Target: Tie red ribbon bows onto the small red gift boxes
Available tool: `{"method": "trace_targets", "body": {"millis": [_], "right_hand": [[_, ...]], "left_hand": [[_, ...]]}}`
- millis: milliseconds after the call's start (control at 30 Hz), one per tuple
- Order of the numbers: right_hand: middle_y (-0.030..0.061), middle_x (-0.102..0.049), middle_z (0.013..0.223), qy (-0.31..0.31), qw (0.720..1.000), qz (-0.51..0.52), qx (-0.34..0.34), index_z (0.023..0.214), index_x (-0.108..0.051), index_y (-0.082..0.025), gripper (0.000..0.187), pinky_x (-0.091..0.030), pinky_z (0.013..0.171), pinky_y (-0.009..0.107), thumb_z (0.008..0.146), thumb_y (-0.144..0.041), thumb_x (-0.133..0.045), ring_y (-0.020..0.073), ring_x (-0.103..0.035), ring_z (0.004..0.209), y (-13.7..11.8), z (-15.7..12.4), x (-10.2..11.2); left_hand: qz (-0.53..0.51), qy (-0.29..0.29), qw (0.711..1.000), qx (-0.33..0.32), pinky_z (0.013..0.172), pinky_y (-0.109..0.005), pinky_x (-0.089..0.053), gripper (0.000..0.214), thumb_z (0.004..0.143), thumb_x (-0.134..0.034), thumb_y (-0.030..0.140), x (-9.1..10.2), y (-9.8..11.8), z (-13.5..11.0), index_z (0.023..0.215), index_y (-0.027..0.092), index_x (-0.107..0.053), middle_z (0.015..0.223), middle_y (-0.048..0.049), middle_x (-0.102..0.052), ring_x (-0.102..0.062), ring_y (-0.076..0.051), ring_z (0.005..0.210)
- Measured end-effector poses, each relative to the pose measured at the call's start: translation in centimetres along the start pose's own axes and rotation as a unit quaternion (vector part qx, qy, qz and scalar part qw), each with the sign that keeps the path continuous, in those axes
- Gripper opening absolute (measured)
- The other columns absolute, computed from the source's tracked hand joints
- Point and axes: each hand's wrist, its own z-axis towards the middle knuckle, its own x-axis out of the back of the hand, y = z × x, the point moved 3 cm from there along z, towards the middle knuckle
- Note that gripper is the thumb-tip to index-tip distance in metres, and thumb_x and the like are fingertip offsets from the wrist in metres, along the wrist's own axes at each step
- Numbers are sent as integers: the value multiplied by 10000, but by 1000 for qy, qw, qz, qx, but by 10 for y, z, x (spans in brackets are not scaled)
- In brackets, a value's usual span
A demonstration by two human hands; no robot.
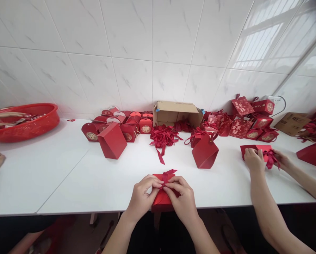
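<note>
Free tabletop [75, 180] leftward, ribbon pile [161, 137] ahead

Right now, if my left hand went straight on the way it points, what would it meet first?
The left hand touches the ribbon on the box, so probably that first, then the right hand. Depth is unclear.

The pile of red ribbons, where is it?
In the head view, the ribbon pile is near the middle, on the white table, just in front of the open cardboard box.
</note>
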Motion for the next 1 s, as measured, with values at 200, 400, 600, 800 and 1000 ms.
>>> {"method": "trace_targets", "body": {"millis": [200, 400, 600, 800, 1000], "right_hand": [[119, -451, 1370, -28, 999, -7, -39, 765, -654, -197, 142, -415, 997, 471, 848, -245, -549, 289, -406, 1278, -1, 0, -1], [36, -330, 1497, -139, 988, -19, -60, 802, -646, -216, 191, -201, 1110, 538, 887, -295, -493, 265, -155, 1420, 1, 5, 2], [59, -476, 1391, -89, 993, 2, -75, 811, -679, -224, 210, -243, 1090, 517, 882, -307, -499, 260, -295, 1350, 8, 13, 2], [87, -530, 1318, -45, 996, 8, -81, 828, -696, -215, 195, -296, 1057, 519, 869, -291, -522, 270, -393, 1264, 9, 14, -3], [66, -521, 1339, -59, 993, 17, -98, 911, -731, -262, 244, -302, 1065, 534, 888, -353, -507, 274, -410, 1263, 7, 13, 2]], "left_hand": [[0, -8, 1000, -10, 814, -326, -537, 127, 846, -557, 120, 1, 0, 0, 768, 200, -617, 861, -42, -691, -639, -167, 896], [-21, -16, 1000, -2, 835, -329, -520, 129, 850, -560, 136, -1, -7, 4, 759, 200, -626, 853, -40, -693, -621, -177, 941], [-2, -37, 999, 29, 853, -348, -493, 34, 843, -579, 196, -1, -13, 23, 873, 198, -562, 925, -43, -625, -592, -179, 936], [118, -82, 989, 29, 831, -371, -475, 81, 847, -579, 278, 1, 3, 19, 885, 206, -581, 920, -53, -580, -539, -204, 920], [83, -90, 990, 69, 903, -365, -472, 140, 862, -558, 248, -1, -6, 18, 938, 228, -674, 1020, -64, -599, -565, -197, 994]]}}
